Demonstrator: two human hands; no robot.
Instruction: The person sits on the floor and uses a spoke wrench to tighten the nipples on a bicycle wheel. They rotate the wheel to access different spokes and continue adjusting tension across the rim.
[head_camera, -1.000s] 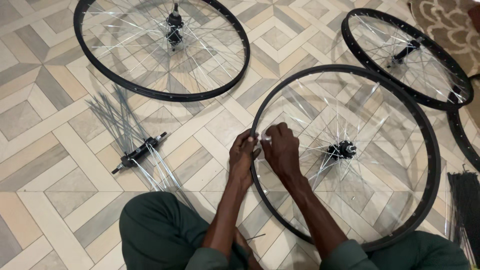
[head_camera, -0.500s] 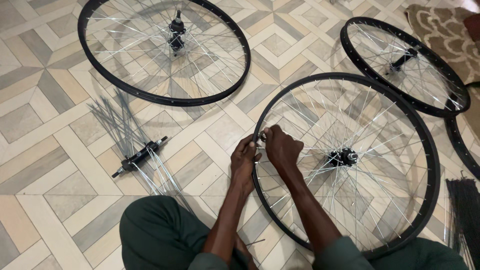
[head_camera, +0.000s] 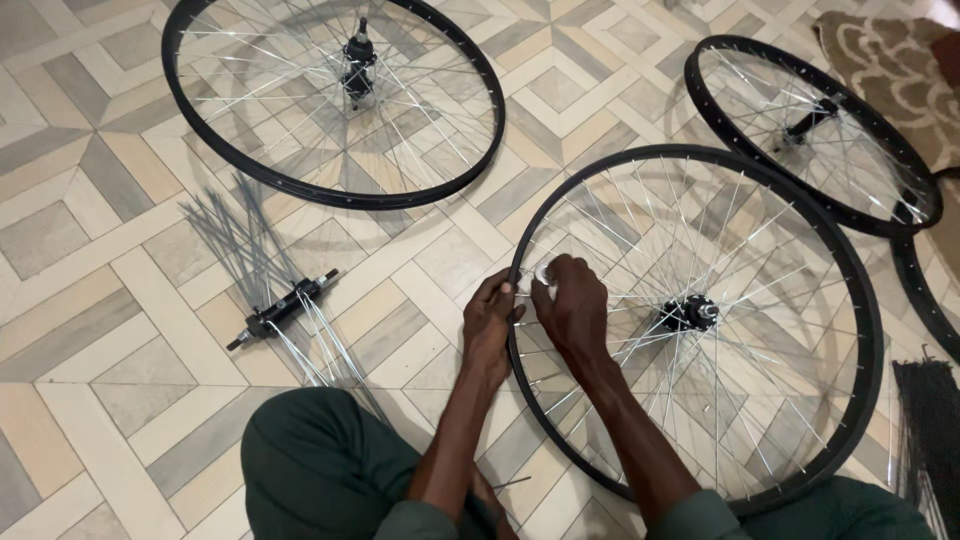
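Observation:
A black bicycle wheel rim (head_camera: 870, 300) with silver spokes and a centre hub (head_camera: 690, 313) lies flat on the tiled floor in front of me. My left hand (head_camera: 490, 325) grips the rim's left edge from outside. My right hand (head_camera: 572, 305) rests just inside that edge, its fingers pinched around a small silvery part at a spoke end. The part itself is mostly hidden by my fingers. Both forearms reach out over my dark green trousers (head_camera: 320, 470).
Another spoked wheel (head_camera: 335, 100) lies at the top left, a smaller wheel (head_camera: 815, 130) at the top right. A loose hub with spokes fanned out (head_camera: 280, 305) lies on the left. A bundle of black spokes (head_camera: 925, 430) sits at the right edge, a patterned rug (head_camera: 890, 70) beyond.
Both hands stay at the same spot on the rim's left edge. My fingers have shifted slightly on the spoke end, and the view has dipped a little.

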